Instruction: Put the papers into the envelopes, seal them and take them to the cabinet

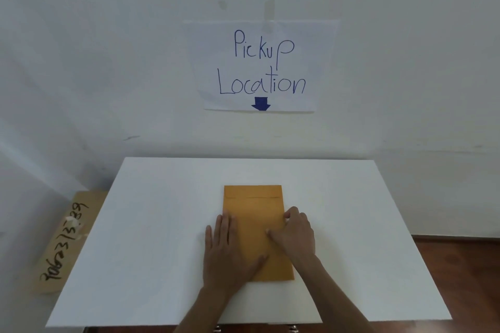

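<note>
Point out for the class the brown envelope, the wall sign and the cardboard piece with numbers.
brown envelope [253,205]: head view, on its bare upper face, below the flap line.
wall sign [261,67]: head view, among the handwritten words.
cardboard piece [66,240]: head view, on the handwritten numbers.

Envelope [254,213] lying on a table [151,238], centre of frame.
Left hand [227,254] on its lower-left edge, right hand [295,232] on its right side; a sign [261,67] on the wall above; cardboard [62,240] at lower left.

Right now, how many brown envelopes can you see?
1. The brown envelope lies flat mid-table, under both hands, left and right. Another could be hidden beneath it.
</note>
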The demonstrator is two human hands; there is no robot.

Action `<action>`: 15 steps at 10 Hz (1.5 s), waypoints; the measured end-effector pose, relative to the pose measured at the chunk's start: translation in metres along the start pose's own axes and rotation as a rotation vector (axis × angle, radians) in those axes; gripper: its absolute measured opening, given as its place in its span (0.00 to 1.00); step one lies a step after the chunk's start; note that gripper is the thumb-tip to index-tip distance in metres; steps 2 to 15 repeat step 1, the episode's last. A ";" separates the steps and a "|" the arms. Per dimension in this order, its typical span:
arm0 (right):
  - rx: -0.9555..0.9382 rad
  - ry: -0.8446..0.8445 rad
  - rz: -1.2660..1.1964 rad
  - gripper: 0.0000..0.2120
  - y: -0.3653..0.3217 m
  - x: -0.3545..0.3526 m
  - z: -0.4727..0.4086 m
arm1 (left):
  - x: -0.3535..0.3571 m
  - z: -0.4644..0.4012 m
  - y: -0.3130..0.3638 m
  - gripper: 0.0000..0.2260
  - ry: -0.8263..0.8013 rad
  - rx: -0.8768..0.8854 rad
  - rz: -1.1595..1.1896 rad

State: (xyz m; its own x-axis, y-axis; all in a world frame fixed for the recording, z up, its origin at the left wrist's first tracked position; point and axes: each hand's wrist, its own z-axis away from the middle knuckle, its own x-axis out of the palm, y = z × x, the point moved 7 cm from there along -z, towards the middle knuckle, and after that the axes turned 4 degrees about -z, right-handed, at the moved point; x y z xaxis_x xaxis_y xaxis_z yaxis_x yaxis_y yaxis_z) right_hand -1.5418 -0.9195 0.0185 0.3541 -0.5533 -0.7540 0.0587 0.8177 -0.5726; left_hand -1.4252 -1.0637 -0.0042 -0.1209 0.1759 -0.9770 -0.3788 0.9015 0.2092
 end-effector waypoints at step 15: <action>-0.046 0.032 -0.007 0.21 -0.008 -0.016 0.006 | 0.003 0.000 -0.001 0.50 0.007 -0.003 0.023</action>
